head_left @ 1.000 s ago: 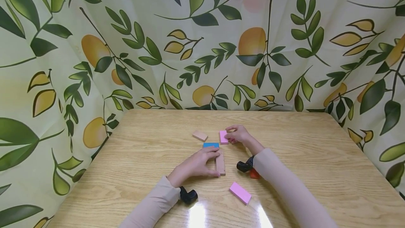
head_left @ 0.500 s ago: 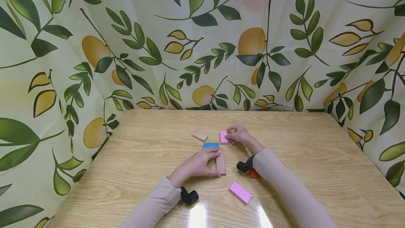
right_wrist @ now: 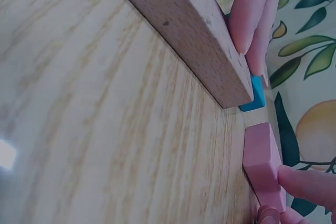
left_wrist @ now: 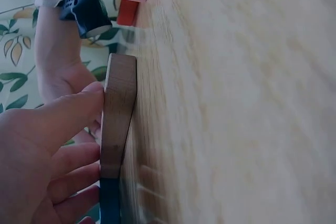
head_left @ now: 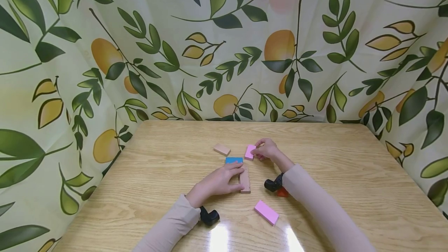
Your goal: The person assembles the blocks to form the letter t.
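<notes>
Fabric [head_left: 224, 57] printed with leaves and orange fruit hangs behind and to both sides of the wood-grained surface [head_left: 168, 154]. At the left, a pale sleeve [head_left: 171, 224] runs up to a black wrist camera [head_left: 209, 217], and past it the person's left hand [head_left: 217, 181] reaches in, its thumb and fingers spread along the near side of a long wooden block [head_left: 246, 181]. The thumb touches the block's near end, while the other fingers rest by its far end. Beyond that hand lies a tan block [head_left: 222, 149], set at a slant. Next comes a blue block [head_left: 233, 160] (partly covered by the left fingers), at the wooden block's far end, touching it or nearly so. A little farther right and back is the far pink block [head_left: 249, 152], slightly turned, with the right hand [head_left: 268, 151] pinching it between thumb and finger; whether it sits flat on the surface is hard to judge. Nearer the person, the near pink block [head_left: 266, 213] lies diagonally, well apart from both hands. Rightmost, a red block [head_left: 282, 192] shows partly beneath the right wrist's black camera [head_left: 273, 184], beside the right sleeve [head_left: 315, 201].
</notes>
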Available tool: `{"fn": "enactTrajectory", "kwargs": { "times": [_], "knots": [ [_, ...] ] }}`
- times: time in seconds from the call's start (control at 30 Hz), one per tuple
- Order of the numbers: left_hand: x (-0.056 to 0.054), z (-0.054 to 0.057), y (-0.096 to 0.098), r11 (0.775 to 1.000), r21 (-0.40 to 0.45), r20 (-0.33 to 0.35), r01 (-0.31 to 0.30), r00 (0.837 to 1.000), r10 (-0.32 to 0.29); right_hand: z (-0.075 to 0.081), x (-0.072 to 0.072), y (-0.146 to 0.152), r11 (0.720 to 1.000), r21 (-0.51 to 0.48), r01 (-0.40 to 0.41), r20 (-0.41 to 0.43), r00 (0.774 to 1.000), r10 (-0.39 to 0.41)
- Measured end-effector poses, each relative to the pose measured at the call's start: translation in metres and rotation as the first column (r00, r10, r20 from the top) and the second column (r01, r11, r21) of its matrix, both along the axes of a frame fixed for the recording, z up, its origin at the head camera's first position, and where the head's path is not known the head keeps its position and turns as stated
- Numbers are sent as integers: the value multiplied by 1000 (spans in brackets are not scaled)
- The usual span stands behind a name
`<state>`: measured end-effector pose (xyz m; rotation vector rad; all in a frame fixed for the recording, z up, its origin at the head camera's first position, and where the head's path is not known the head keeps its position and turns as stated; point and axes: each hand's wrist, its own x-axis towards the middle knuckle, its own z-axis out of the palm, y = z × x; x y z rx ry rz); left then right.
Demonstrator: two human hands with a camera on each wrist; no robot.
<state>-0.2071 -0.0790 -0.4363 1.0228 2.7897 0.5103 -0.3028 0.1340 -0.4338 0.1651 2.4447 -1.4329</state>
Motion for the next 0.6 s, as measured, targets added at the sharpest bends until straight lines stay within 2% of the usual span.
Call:
{"fn": "enactTrajectory", "kwargs": {
  "times": [0.23,0.6],
  "knots": [
    [0,2,1,1000,-6,-15,4,1000,-4,2,4,2,998,62,8,-8,1000,-8],
    [1,5,2,1000,-26,22,-17,1000,17,1,8,7,993,119,21,-16,1000,-20]
  ]
}}
